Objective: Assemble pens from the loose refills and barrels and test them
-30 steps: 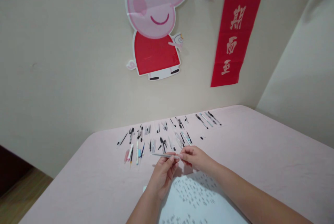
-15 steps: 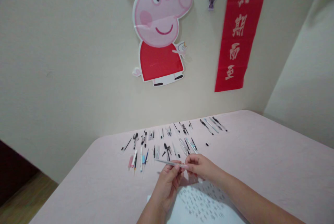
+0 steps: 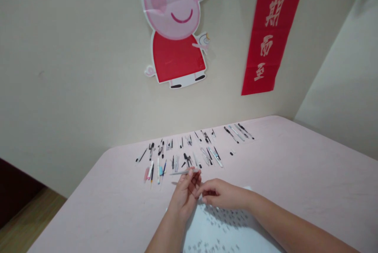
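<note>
My left hand [image 3: 186, 190] is closed on a slim, pale pen barrel [image 3: 178, 172], which points left and lies nearly level above the table. Its right end is at my fingertips. Close beside it, my right hand [image 3: 223, 194] is curled with thumb and fingers drawn together, and what they hold, if anything, is hidden. The right fingertips are at my left palm; whether they touch it I cannot tell. Under both hands lies a white sheet of paper [image 3: 203, 229] with rows of dark handwriting.
Groups of pen parts [image 3: 189, 159] are spread over the pink tabletop [image 3: 94, 194] beyond my hands. Several whole pens [image 3: 239, 132] lie at the back right. A small black cap [image 3: 231, 153] lies nearer. A pig cutout [image 3: 180, 56] and a red banner [image 3: 265, 44] hang on the wall.
My right hand has let go of the barrel's right end and moved down, its fingers now curled by my left palm. The left hand keeps the barrel. The view has tilted down slightly.
</note>
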Tool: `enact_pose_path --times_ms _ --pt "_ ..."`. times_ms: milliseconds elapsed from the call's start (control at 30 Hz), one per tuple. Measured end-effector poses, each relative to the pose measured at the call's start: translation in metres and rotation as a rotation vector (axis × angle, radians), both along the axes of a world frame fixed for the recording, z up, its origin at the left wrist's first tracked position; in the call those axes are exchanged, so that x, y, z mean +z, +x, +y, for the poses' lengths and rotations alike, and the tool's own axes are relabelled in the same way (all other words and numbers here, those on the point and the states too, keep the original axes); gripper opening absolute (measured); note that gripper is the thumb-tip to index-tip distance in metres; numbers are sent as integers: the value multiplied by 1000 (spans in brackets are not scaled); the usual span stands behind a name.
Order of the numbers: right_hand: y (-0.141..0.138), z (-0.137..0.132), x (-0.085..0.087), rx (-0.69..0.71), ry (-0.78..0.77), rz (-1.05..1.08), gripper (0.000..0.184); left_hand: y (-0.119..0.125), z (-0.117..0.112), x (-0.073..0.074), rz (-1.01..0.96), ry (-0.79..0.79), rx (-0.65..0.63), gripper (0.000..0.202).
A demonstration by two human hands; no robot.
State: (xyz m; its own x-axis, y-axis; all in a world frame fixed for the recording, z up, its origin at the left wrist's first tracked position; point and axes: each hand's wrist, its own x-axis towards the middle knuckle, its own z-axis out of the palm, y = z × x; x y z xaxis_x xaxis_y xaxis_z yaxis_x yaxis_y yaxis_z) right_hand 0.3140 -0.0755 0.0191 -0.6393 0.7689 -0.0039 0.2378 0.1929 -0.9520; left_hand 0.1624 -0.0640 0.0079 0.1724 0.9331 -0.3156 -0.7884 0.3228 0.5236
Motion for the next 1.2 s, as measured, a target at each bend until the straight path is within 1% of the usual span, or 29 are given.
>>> enact_pose_path --times_ms 67,200,267,300,367,433,533,600,700,800,900,967,1100,1200 --pt "0 0 -4 -35 31 -35 18 0 1 0 -10 10 6 2" --pt "-1 5 -9 -126 56 -83 13 0 1 0 -14 -7 9 8" --pt "2 11 -10 -224 90 -146 12 0 1 1 -5 -16 6 10" --pt "6 15 -10 -296 134 -199 12 0 1 1 2 -18 6 11" --pt "20 26 -8 -491 287 -344 12 -1 1 1 16 -18 9 12" --pt "41 37 -8 -680 437 -477 13 -1 0 2 28 -20 10 13" --pt "76 51 -9 -885 530 -639 15 0 -1 2 43 -22 2 13" --pt "93 57 -11 -948 536 -719 17 0 -2 2 53 -20 -8 12" --pt "104 60 -16 -935 539 -794 21 1 -1 2 64 -10 -13 12" --pt "102 60 -18 -877 550 -872 25 1 -1 1 70 1 -14 10" --pt "99 60 -18 -816 549 -953 23 0 -1 -1 68 5 -14 7" --pt "100 60 -18 -790 545 -966 22 0 -1 -2 65 6 -15 6" --pt "103 60 -18 -805 563 -905 21 0 -2 0 70 10 -21 5" --pt "96 58 -15 -799 588 -747 20 1 -3 3 92 -7 -10 7"
